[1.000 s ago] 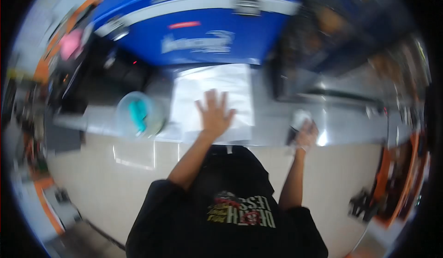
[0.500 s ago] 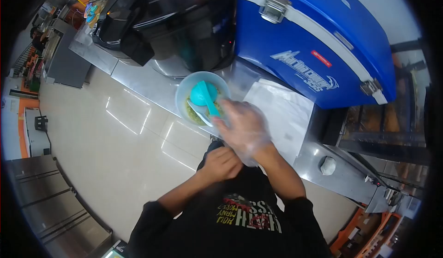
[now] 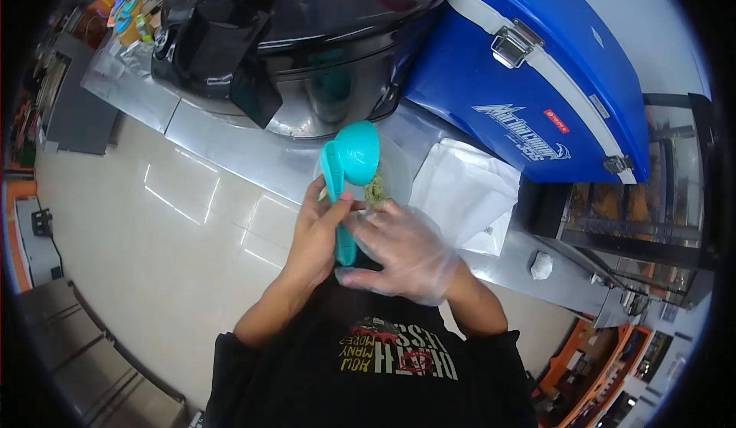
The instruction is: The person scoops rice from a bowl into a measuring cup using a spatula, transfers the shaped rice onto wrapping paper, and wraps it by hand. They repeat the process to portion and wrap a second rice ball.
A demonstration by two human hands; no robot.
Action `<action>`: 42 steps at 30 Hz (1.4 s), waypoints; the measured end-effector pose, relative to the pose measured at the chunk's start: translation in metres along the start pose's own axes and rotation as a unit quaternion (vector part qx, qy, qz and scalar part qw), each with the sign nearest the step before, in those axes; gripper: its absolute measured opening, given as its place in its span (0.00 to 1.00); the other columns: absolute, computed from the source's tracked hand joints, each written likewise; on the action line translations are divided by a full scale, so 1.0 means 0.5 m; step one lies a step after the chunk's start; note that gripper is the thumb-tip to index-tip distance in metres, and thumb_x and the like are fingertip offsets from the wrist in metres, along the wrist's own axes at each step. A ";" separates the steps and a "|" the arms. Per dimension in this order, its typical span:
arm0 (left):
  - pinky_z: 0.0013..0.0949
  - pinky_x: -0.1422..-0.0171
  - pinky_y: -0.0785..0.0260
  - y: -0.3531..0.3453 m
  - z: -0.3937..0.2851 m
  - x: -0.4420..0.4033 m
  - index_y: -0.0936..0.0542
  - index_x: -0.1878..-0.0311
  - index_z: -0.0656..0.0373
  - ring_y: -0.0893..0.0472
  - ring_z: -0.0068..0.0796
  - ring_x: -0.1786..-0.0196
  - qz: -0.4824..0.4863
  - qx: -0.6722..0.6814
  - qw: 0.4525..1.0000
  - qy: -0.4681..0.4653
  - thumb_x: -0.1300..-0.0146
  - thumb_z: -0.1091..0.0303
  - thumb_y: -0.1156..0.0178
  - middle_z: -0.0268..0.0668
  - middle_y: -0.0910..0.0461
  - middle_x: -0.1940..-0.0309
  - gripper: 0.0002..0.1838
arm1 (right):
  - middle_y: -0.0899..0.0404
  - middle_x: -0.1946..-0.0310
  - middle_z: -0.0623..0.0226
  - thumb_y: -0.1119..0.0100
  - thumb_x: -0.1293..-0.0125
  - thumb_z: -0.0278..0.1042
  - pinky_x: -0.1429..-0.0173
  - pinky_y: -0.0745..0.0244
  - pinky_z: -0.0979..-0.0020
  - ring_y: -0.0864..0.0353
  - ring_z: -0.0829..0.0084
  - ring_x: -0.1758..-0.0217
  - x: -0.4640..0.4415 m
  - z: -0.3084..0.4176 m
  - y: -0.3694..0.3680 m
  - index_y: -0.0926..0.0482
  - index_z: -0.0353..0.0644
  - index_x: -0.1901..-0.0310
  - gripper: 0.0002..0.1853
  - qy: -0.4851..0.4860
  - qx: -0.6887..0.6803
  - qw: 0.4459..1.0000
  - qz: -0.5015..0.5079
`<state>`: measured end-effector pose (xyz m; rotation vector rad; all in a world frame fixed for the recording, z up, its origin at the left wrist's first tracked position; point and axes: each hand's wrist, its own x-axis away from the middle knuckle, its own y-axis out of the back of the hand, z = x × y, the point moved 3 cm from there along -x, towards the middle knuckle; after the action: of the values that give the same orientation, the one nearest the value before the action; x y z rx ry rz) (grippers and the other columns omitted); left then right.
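Note:
My bare left hand [image 3: 313,232] is closed around the handle of a teal scoop [image 3: 358,154]. The scoop's round bowl is raised above a translucent plastic bowl [image 3: 399,169]. Inside that bowl lies a greenish crumbly food [image 3: 374,189], partly covered by the scoop and my hands. My right hand [image 3: 402,252] wears a clear plastic glove and is at the bowl's near side, beside the scoop handle. Its thumb is spread away from the bent fingers, and I see nothing held in it. The fingertips overlap the bowl's near rim; whether they touch it I cannot tell.
A large black cooker [image 3: 337,60] stands behind the bowl on the steel counter [image 3: 207,144]. To the right are a blue cooler box [image 3: 537,83], white paper sheets [image 3: 464,190], a small white crumpled item [image 3: 541,265] and a glass-sided case [image 3: 613,213].
My left hand has moved up from beside my right wrist and taken hold of the teal scoop, now lifted and turned. My right hand has come down nearer my body. The view has shifted.

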<state>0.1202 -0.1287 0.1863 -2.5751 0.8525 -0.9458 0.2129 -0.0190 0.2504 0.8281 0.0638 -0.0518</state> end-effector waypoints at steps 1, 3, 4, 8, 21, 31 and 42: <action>0.32 0.53 0.24 0.016 -0.002 -0.004 0.38 0.28 0.64 0.18 0.30 0.58 -0.024 -0.039 0.999 -0.027 0.24 0.63 0.46 0.40 0.22 0.57 0.27 | 0.17 0.59 0.53 0.31 0.39 0.40 0.45 0.23 0.54 0.18 0.52 0.48 -0.002 -0.012 0.015 0.19 0.37 0.51 0.19 0.024 -0.087 0.996 0.017; 0.30 0.58 0.27 0.068 -0.012 0.004 0.35 0.31 0.63 0.22 0.25 0.61 0.031 0.028 0.998 -0.054 0.26 0.68 0.44 0.37 0.24 0.60 0.23 | 0.15 0.58 0.53 0.36 0.34 0.40 0.45 0.22 0.55 0.17 0.51 0.49 -0.017 -0.078 0.005 0.19 0.40 0.48 0.17 -0.100 -0.019 0.995 0.003; 0.28 0.61 0.29 0.088 -0.018 0.007 0.33 0.33 0.63 0.24 0.22 0.63 0.058 0.061 0.994 -0.066 0.26 0.71 0.43 0.35 0.26 0.61 0.22 | 0.15 0.58 0.53 0.39 0.32 0.38 0.45 0.21 0.55 0.16 0.50 0.49 -0.030 -0.103 -0.018 0.19 0.40 0.47 0.16 -0.134 0.082 0.987 -0.037; 0.22 0.66 0.36 0.130 0.007 -0.026 0.29 0.42 0.61 0.30 0.15 0.68 -0.083 -0.158 0.976 -0.122 0.34 0.77 0.36 0.30 0.29 0.66 0.19 | 0.15 0.56 0.51 0.46 0.29 0.34 0.42 0.20 0.55 0.16 0.49 0.45 -0.070 -0.133 -0.115 0.21 0.38 0.44 0.16 -0.274 0.114 0.930 0.216; 0.27 0.65 0.31 0.161 0.066 -0.112 0.25 0.48 0.66 0.25 0.19 0.73 -0.084 -0.210 0.963 -0.148 0.35 0.75 0.35 0.33 0.19 0.68 0.14 | 0.12 0.52 0.54 0.45 0.30 0.33 0.46 0.18 0.55 0.11 0.57 0.49 -0.118 -0.205 -0.139 0.13 0.40 0.52 0.13 -0.236 0.174 0.922 0.255; 0.26 0.65 0.32 0.139 0.031 -0.109 0.20 0.56 0.66 0.26 0.16 0.73 -0.064 -0.321 0.932 -0.154 0.35 0.76 0.39 0.32 0.22 0.76 0.07 | 0.11 0.59 0.59 0.37 0.39 0.30 0.53 0.17 0.63 0.11 0.61 0.52 -0.137 -0.185 -0.038 0.11 0.42 0.59 0.09 -0.061 0.388 0.838 0.378; 0.23 0.73 0.35 0.145 0.056 -0.105 0.21 0.56 0.63 0.27 0.13 0.77 -0.029 -0.239 0.963 -0.118 0.29 0.75 0.41 0.27 0.24 0.78 0.03 | 0.17 0.50 0.57 0.45 0.36 0.37 0.41 0.21 0.55 0.16 0.55 0.45 -0.103 -0.226 -0.078 0.15 0.50 0.52 0.14 -0.234 0.140 0.887 0.372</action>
<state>0.0749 -0.1529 0.1078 -3.0506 1.0415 -0.4661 0.1544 0.0390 0.1496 1.0623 -0.7369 0.4758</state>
